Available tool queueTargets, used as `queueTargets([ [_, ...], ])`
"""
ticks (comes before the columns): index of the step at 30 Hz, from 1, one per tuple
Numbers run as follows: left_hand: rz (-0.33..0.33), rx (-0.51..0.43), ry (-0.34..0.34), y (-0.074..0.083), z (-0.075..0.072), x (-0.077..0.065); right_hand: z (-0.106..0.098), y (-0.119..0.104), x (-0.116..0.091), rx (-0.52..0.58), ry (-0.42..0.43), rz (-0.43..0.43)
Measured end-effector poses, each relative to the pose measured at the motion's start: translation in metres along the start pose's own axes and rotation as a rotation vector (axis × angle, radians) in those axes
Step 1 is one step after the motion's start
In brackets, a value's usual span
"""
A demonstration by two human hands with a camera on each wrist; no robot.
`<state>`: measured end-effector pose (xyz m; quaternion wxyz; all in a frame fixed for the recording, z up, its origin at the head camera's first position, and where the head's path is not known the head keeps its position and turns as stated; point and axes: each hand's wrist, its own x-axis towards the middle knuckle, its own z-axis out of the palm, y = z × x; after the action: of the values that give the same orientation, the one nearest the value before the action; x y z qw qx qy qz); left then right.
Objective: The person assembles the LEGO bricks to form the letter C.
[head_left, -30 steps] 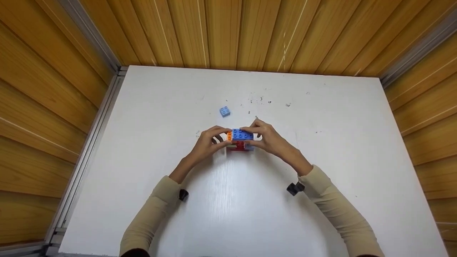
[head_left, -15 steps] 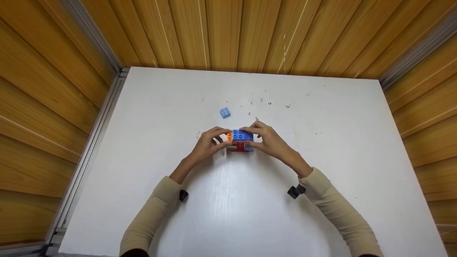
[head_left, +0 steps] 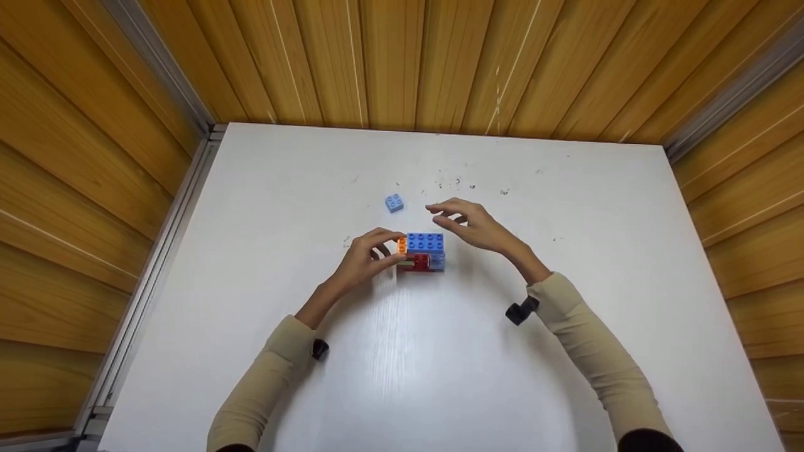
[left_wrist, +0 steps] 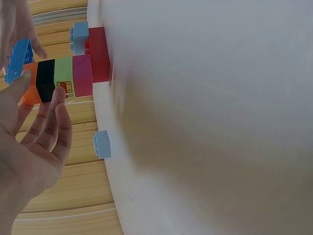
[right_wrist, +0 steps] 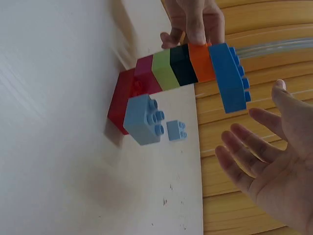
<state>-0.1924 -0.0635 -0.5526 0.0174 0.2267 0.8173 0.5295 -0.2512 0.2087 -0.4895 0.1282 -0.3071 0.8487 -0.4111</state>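
Observation:
A tower of toy building bricks stands on the table. Its base is a red brick [right_wrist: 119, 100], and upward come magenta [left_wrist: 82, 76], light green [left_wrist: 63, 69], black [left_wrist: 46, 78] and orange bricks [right_wrist: 201, 63]. A long blue brick [head_left: 425, 243] lies across the top, jutting out to the right. A light blue brick [right_wrist: 138, 119] sits on the base's right end. My left hand [head_left: 361, 258] pinches the tower's upper part at the orange brick, thumb in front. My right hand [head_left: 475, 227], fingers loosely extended, holds nothing and hovers right of and behind the tower, apart from it.
A loose light blue brick [head_left: 394, 203] lies behind the tower, studs up. The white table [head_left: 314, 169] has dark marks toward its back and wood-panelled walls [head_left: 389, 63] around it. Small black devices [head_left: 521, 311] are on both wrists.
My right hand has let go of the blue brick and moved away to the back right, its fingers loosening. My left hand keeps its pinch on the tower.

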Motion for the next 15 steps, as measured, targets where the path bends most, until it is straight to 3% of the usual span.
queueTargets([
  [7,-0.02,0.007,-0.01,0.001,-0.002,0.003,-0.01,0.032,0.048,-0.012,0.0,0.032],
  [11,-0.034,0.028,-0.018,0.002,-0.001,0.002,0.0,0.04,0.071,-0.023,-0.01,-0.003],
  [15,-0.034,0.027,-0.02,0.001,0.0,0.001,0.018,0.037,0.09,-0.078,-0.111,-0.036],
])
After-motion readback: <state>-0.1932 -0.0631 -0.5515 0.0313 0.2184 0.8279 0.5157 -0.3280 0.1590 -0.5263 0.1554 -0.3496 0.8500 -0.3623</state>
